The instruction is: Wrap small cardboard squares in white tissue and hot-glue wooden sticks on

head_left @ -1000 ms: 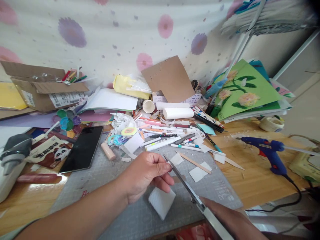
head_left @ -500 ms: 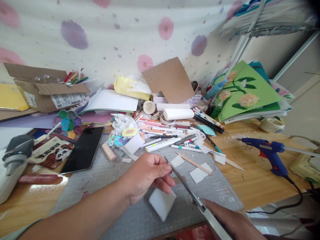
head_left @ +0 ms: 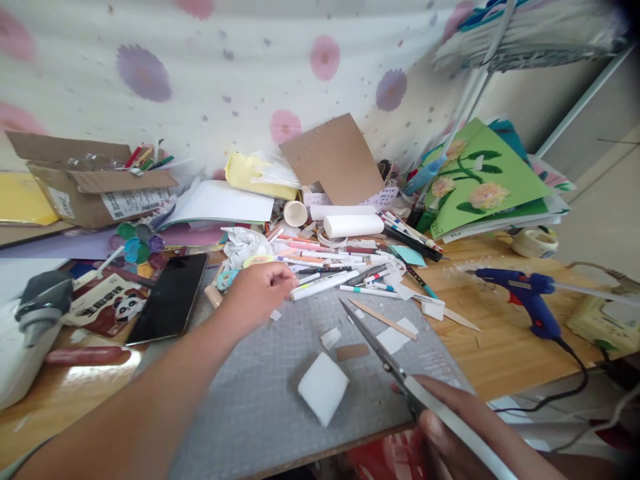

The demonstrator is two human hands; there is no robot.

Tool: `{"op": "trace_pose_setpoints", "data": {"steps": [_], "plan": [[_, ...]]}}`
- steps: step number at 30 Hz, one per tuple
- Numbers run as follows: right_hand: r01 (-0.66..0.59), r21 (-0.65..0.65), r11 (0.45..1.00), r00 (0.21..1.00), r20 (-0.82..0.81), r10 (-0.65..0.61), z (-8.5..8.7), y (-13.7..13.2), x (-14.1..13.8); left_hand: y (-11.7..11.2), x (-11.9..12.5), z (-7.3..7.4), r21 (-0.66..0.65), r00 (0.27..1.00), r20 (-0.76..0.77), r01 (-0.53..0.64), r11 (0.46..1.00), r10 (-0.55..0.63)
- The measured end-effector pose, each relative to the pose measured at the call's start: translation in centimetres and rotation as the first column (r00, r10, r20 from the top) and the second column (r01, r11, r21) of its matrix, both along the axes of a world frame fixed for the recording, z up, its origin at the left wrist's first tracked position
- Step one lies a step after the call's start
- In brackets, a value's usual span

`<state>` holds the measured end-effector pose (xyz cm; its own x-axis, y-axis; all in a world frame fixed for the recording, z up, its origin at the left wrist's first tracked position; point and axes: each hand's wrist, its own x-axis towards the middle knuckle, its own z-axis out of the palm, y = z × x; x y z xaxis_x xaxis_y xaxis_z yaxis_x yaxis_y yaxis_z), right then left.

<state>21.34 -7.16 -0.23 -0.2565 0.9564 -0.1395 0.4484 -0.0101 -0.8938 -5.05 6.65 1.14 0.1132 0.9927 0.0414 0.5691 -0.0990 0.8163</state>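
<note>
My right hand (head_left: 450, 427) holds a pair of scissors (head_left: 385, 357), blades nearly together and pointing up and left over the grey cutting mat (head_left: 240, 393). My left hand (head_left: 263, 290) is over the near edge of the marker pile, its fingers curled in; whatever they may pinch is hidden. A white foam-like square (head_left: 324, 389) lies on the mat between my arms. Beyond it are a small white scrap (head_left: 330, 338) and a brown cardboard strip (head_left: 353, 351). Right of the scissor tips, a wooden stick (head_left: 373, 313) rests across a white paper piece (head_left: 397, 335).
Many markers (head_left: 325, 283) and a white roll (head_left: 353, 225) fill the back of the mat. A dark phone (head_left: 173, 297) and a bottle (head_left: 30, 353) stand at left. At right lies a blue glue gun (head_left: 535, 293) with its cord. A cardboard box (head_left: 95, 193) sits back left.
My left hand has moved away from the scissor tips, left and back to the marker pile. The scissors have dropped slightly and moved a little right. White scraps near the pile are now out of sight.
</note>
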Motion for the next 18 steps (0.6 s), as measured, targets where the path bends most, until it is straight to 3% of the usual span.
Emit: {"op": "trace_pose_setpoints", "data": {"steps": [5,10,12,14,18], "plan": [[0.000,0.073,0.997,0.966,0.258,-0.018,-0.4,1.5,2.9,1.8,-2.4,-0.5,0.187,0.976,-0.189,-0.069,0.980,0.105],[0.003,0.288,0.958,0.759,0.623,-0.190,-1.4,4.3,6.8,1.3,-1.9,-0.7,0.395,0.938,-0.272,-0.093,0.914,0.213],[-0.012,0.363,0.932,0.671,0.694,-0.262,-1.9,5.2,7.8,0.5,-1.0,-0.8,0.482,0.924,-0.329,-0.014,0.876,0.195],[-0.020,0.420,0.907,0.614,0.722,-0.321,-2.4,5.8,8.4,-0.5,0.1,-1.1,0.491,0.904,-0.424,0.180,0.852,0.053],[-0.044,0.450,0.892,0.598,0.727,-0.338,-3.1,6.5,8.5,-2.0,2.0,-2.1,0.274,0.805,-0.507,0.488,0.829,-0.307]]}}
